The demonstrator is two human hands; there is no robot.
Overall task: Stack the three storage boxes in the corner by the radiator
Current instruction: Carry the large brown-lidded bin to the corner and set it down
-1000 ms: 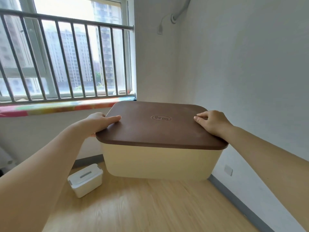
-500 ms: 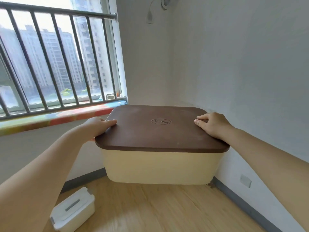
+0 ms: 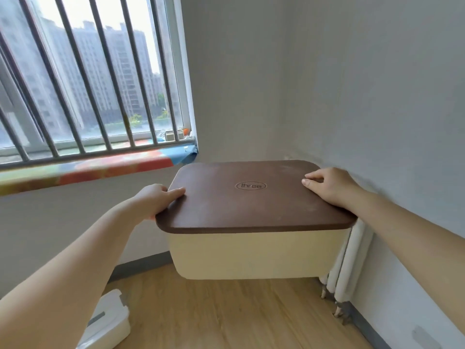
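I hold a large cream storage box (image 3: 254,253) with a brown lid (image 3: 251,197) in the air above the wooden floor, close to the room's corner. My left hand (image 3: 156,200) grips the lid's left edge with the thumb on top. At the right edge my right hand (image 3: 332,185) grips the same way. A white radiator (image 3: 349,263) shows just behind the box's right side, against the right wall. A small white box (image 3: 108,323) with a grey handle lies on the floor at lower left, partly hidden by my left arm.
A barred window (image 3: 88,79) with a colourful sill (image 3: 88,167) fills the left wall. Grey skirting (image 3: 141,263) runs along both walls. The wooden floor (image 3: 226,311) lies below the held box. A wall socket (image 3: 425,336) sits low on the right wall.
The view has moved closer to the corner and the box has come forward with both hands. The radiator has come into sight on the right, and the small white box has slid towards the lower left.
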